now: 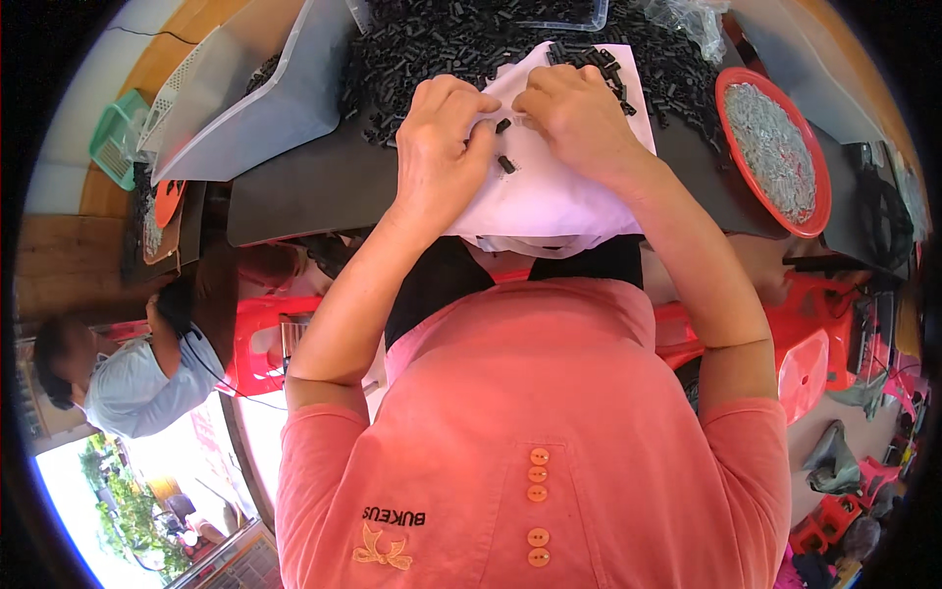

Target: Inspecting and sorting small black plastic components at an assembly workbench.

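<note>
My left hand (442, 142) and my right hand (579, 123) are close together over a white sheet or bag (559, 191) that hangs over the near table edge. The fingers of both hands are curled in a pinch, fingertips almost meeting. What they hold, if anything, is too small or hidden to name. Two small black plastic pieces (506, 164) lie on the white sheet just below the fingertips. More black pieces rest on its far right corner, beyond my right hand. A large heap of similar black pieces (432, 39) spreads over the table behind both hands.
At right stands a round red tray (826, 187) full of small clear or silvery pieces. A translucent plastic bin (265, 137) lies tilted at left. Clear plastic wrap (692, 25) sits at the back. Another person (157, 378) is at far left, by red stools (260, 344).
</note>
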Motion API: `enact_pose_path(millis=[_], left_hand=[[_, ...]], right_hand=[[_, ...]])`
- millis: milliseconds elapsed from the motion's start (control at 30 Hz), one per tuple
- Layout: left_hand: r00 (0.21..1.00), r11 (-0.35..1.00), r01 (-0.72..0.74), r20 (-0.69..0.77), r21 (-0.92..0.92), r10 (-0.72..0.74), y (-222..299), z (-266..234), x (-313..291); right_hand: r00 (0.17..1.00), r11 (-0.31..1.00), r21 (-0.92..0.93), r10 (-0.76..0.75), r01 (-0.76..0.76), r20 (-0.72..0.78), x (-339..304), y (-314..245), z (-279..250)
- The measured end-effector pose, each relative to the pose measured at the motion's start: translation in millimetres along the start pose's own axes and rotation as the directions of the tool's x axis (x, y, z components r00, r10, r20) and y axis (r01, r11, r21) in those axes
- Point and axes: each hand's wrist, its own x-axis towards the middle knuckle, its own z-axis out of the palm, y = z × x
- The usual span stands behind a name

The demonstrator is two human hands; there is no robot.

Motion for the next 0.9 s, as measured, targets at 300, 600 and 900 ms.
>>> enact_pose_path(millis=[300, 600, 900], left_hand=[[0.999, 0.999, 0.035, 0.041, 0.008, -0.035, -8, 8, 0], [0.997, 0.998, 0.039, 0.066, 0.059, -0.042, 1, 6, 13], [0.782, 0.679, 0.623, 0.333, -0.388, -0.527, 12, 5, 21]], right_hand=[[1.000, 0.993, -0.115, -0.009, 0.007, -0.016, 3, -6, 4], [0.979, 0.987, 0.156, 0.069, -0.039, -0.191, 6, 2, -2], [0.970, 0.980, 0.197, 0.086, -0.041, -0.228, 8, -4, -13]])
